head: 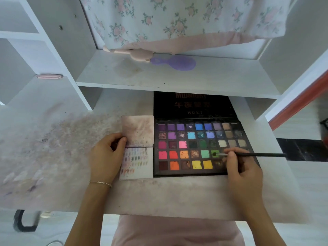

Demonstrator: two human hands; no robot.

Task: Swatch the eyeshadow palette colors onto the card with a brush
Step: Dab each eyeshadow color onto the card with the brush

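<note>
The right hand (238, 164) pinches a thin black-handled brush (255, 154) like a pencil, its tip dipping into the lime-green pan (215, 153) to load colour. The left hand's (106, 155) fingers grip the left edge of the folded white swatch card (140, 167), steadying it just left of the open black eyeshadow palette (200, 148) on the stained white desk (168, 197).

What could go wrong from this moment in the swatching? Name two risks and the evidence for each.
1. The brush tip sits in the green pan; overloading it may scatter powder onto neighbouring pans, several already look contaminated.
2. The left hand pinches only the card at its left edge; a firm stroke could shift it or smear the existing swatches.
</note>
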